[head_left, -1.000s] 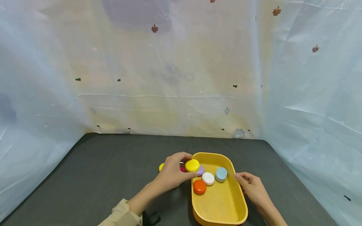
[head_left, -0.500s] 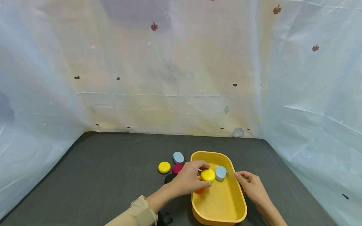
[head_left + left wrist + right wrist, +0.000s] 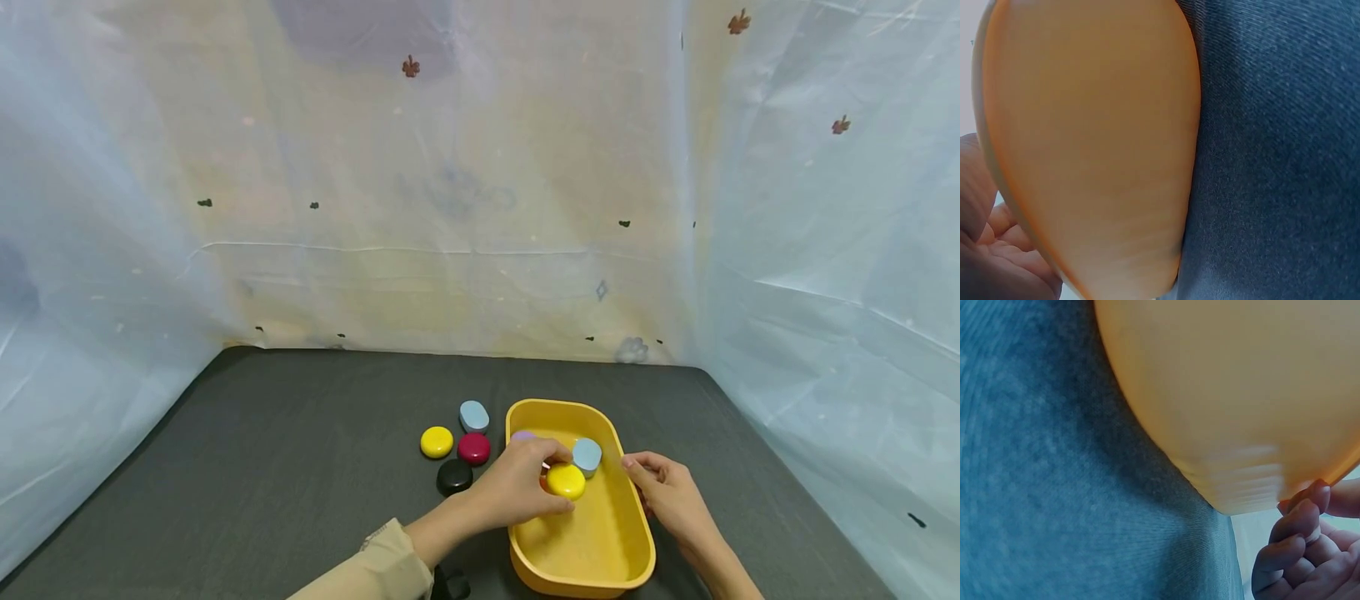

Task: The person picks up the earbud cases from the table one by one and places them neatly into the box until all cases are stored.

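Note:
My left hand (image 3: 517, 485) reaches over the near-left side of a yellow plastic tray (image 3: 603, 542). Between its thumb and fingers it holds a glossy yellow disc-shaped piece (image 3: 566, 482) inside the tray's outline. A light blue piece (image 3: 587, 455) lies in the tray just beyond it. Part of a purple piece (image 3: 522, 435) and a sliver of an orange one (image 3: 543, 483) show around the hand, which hides the rest. My right hand (image 3: 670, 496) pinches the tray's right rim; in the right wrist view its curled fingers (image 3: 1300, 522) meet the tray edge.
Left of the tray, on the dark cloth-covered table (image 3: 300, 483), lie a second yellow disc (image 3: 437, 442), a light blue piece (image 3: 474, 417), a dark red piece (image 3: 474, 448) and a black piece (image 3: 454, 477). Translucent sheeting (image 3: 450, 167) walls the back and sides.
My left hand has carried the yellow disc rightward and toward me, from the tray's left rim to over its inside. My right hand stays at the right rim.

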`<state>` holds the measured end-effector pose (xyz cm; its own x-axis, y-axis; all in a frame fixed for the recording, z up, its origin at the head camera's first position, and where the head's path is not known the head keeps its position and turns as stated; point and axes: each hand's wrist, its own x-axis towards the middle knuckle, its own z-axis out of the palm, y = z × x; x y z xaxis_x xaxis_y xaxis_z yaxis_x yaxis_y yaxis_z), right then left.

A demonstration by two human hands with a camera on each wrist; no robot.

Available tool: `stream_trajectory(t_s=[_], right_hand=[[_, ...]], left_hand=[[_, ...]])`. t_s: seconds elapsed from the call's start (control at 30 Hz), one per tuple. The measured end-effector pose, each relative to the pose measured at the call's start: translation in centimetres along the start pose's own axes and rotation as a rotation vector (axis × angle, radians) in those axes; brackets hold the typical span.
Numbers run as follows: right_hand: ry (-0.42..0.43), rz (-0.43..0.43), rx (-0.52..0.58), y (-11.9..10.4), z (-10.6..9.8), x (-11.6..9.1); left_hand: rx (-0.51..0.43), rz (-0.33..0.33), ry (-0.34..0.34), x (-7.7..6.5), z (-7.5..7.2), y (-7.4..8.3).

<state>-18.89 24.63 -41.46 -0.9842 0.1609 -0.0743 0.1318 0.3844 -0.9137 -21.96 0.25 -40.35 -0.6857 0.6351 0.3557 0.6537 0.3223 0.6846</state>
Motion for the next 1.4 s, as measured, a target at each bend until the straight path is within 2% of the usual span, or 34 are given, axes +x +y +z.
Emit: stream_trajectory(t_s=[0.43,0.83,0.97,1.17,1.3,1.4], right_hand=[[0.003,-0.003,0.002,0.0,0.1,0.0],[0.004,0.002,0.002,0.2,0.2,0.0],[0.003,0.005,-0.002,0.2,0.2,0.0],[0.001,0.018,-0.004,0.3,0.1,0.0],[0.001,0.017,-0.014,0.2,0.1,0.0],[0.006,0.015,-0.025,0.1,0.1,0.0]], left_hand=[[0.008,0.010,-0.009,0.0,0.3,0.4],[0.001,-0.018,-0.023,0.2,0.5,0.5],[0.008,-0.057,-0.026,0.3,0.2,0.7],[0.000,-0.055,0.028,0.0,-1.0,1.2],[-0.047,-0.052,0.082,-0.5,-1.9,0.9],[-0.051,-0.025,0.143,-1.1,-2.9,0.5]])
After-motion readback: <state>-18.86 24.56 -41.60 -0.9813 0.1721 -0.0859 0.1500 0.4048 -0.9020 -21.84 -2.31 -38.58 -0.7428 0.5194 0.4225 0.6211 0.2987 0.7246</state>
